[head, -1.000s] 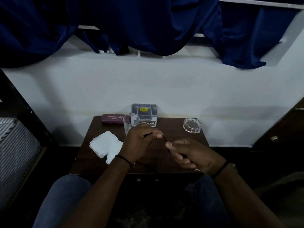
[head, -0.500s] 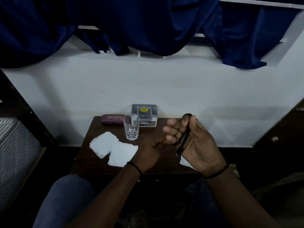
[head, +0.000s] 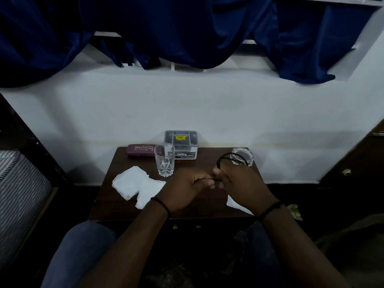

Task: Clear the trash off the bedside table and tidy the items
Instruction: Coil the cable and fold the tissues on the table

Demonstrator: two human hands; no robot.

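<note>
A thin black cord (head: pixel 226 156) arches up in a loop above my right hand (head: pixel 243 183), which grips it. My left hand (head: pixel 185 188) meets the right over the middle of the dark wooden bedside table (head: pixel 207 163) and pinches the cord's other end. Crumpled white tissues (head: pixel 135 183) lie at the table's left. Another white scrap (head: pixel 234 203) shows under my right wrist. An empty drinking glass (head: pixel 164 159) stands upright behind my left hand.
A maroon spectacle case (head: pixel 142 150) and a grey plastic box (head: pixel 181 143) sit along the back edge by the white wall. A glass ashtray (head: pixel 242 156) is at the back right. Blue curtains hang above; a striped mattress lies left.
My right hand has dropped from a raised, palm-up pose to the table middle. The cord, earlier bunched in that palm, now stands up in a loop, with both hands joined on it.
</note>
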